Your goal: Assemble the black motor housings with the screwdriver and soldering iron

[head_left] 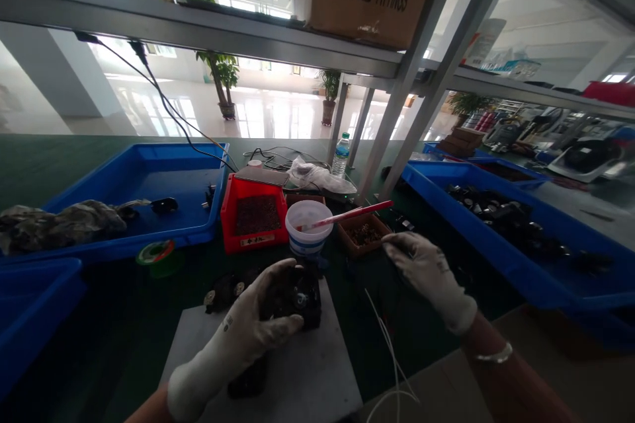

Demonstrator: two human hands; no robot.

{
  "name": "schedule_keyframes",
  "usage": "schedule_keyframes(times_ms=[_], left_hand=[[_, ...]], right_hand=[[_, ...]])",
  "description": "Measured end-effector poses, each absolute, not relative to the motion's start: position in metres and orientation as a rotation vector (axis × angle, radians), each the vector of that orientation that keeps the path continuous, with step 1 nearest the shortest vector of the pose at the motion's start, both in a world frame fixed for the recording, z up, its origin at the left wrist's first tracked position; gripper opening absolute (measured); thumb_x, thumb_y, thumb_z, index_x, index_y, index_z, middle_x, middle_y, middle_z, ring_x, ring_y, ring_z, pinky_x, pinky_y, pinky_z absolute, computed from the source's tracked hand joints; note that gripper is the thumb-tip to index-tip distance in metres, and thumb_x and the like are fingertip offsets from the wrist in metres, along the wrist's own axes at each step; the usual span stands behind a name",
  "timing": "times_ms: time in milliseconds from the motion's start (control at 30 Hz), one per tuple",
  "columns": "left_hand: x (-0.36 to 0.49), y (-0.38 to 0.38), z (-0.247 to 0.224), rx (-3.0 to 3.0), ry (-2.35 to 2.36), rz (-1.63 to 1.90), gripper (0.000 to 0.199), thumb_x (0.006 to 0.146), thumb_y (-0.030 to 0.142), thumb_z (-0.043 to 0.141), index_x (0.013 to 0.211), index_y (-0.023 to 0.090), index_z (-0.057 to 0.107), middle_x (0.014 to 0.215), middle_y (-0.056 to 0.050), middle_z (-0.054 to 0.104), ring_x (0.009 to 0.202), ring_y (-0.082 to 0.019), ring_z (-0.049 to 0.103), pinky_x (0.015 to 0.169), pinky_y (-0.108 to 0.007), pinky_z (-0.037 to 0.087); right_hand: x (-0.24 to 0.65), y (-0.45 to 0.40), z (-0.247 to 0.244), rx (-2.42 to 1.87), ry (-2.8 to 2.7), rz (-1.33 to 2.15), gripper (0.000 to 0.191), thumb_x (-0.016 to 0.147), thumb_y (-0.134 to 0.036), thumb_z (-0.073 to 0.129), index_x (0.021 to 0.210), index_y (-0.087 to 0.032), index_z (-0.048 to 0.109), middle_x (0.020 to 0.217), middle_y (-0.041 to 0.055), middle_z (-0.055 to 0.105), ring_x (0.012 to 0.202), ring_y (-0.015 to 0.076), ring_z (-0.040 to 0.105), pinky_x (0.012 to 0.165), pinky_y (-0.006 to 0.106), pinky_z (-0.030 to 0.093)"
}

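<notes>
My left hand (pixel 233 337), in a white glove, is shut around a dark block-shaped component (pixel 295 297) above a white cutting board (pixel 307 370). More dark parts (pixel 223 291) lie just left of that hand, at the board's far edge. My right hand (pixel 429 277), also gloved, hangs to the right with its fingertips bunched together. I cannot see whether they pinch anything thin. Thin white wires (pixel 391 360) run below that hand. Nearest its fingertips stands a small brown tray of dark bits (pixel 364 236).
A white cup (pixel 307 228) holding a red-handled brush and a red tray of brown granules (pixel 253 215) stand ahead. Large blue trays (pixel 188 165) (pixel 516 238) hold cloth and black parts. A green tape roll (pixel 156 252) lies left. Metal shelf uprights (pixel 397 106) rise behind.
</notes>
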State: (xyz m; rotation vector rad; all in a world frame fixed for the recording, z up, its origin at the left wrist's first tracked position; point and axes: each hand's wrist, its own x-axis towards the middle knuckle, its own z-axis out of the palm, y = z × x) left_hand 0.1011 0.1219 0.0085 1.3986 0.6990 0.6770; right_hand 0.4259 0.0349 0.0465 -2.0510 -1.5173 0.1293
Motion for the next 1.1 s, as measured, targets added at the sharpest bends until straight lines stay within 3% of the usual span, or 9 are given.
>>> schedule_keyframes(times_ms=[167, 400, 600, 733, 833, 1100], left_hand=[[0.101, 0.121, -0.003, 1.493, 0.851, 0.805, 0.080, 0.074, 0.037, 0.084, 0.148, 0.024, 0.056, 0.147, -0.011, 0.066, 0.140, -0.035, 0.058, 0.118, -0.046, 0.049], [0.090, 0.123, -0.032, 1.701, 0.880, 0.831, 0.072, 0.077, 0.038, 0.084, 0.145, 0.028, 0.061, 0.147, -0.009, 0.067, 0.140, -0.034, 0.060, 0.117, -0.046, 0.050], [0.094, 0.119, -0.044, 1.684, 0.870, 0.920, 0.068, 0.079, 0.036, 0.083, 0.144, 0.029, 0.062, 0.145, -0.008, 0.069, 0.139, -0.034, 0.061, 0.120, -0.048, 0.046], [0.092, 0.121, -0.044, 1.752, 0.788, 0.900, 0.070, 0.080, 0.036, 0.084, 0.146, 0.028, 0.060, 0.145, -0.009, 0.069, 0.136, -0.032, 0.063, 0.117, -0.044, 0.050], [0.091, 0.122, -0.042, 1.729, 0.801, 0.930, 0.068, 0.081, 0.037, 0.084, 0.144, 0.027, 0.061, 0.143, -0.009, 0.071, 0.134, -0.033, 0.065, 0.113, -0.043, 0.054], [0.095, 0.116, -0.038, 1.670, 0.841, 0.936, 0.066, 0.080, 0.044, 0.083, 0.142, 0.030, 0.063, 0.143, -0.006, 0.071, 0.136, -0.031, 0.064, 0.117, -0.039, 0.051]], right_hand=[[0.492, 0.077, 0.067, -2.447, -1.547, 0.014, 0.018, 0.097, -0.023, 0.062, 0.106, -0.020, 0.077, 0.117, 0.0113, 0.074, 0.117, 0.0304, 0.065, 0.105, 0.052, 0.050], [0.502, 0.137, 0.052, -2.758, -1.847, 0.246, 0.025, 0.103, -0.036, 0.067, 0.122, -0.021, 0.069, 0.130, 0.0089, 0.068, 0.110, 0.0235, 0.068, 0.096, 0.045, 0.059], [0.511, 0.167, 0.025, -2.846, -1.928, 0.171, 0.032, 0.103, -0.037, 0.066, 0.131, -0.021, 0.065, 0.136, 0.0102, 0.065, 0.113, 0.0251, 0.068, 0.096, 0.047, 0.059], [0.516, 0.174, 0.014, -2.875, -1.958, 0.111, 0.034, 0.103, -0.037, 0.067, 0.132, -0.020, 0.064, 0.136, 0.0102, 0.065, 0.113, 0.0258, 0.068, 0.096, 0.048, 0.059], [0.514, 0.175, 0.009, -2.888, -1.968, 0.083, 0.035, 0.102, -0.037, 0.067, 0.133, -0.020, 0.063, 0.136, 0.0104, 0.064, 0.114, 0.0262, 0.067, 0.096, 0.048, 0.059], [0.501, 0.175, 0.011, -2.871, -1.989, 0.058, 0.036, 0.102, -0.037, 0.068, 0.133, -0.019, 0.063, 0.135, 0.0104, 0.065, 0.114, 0.0265, 0.068, 0.095, 0.048, 0.059]])
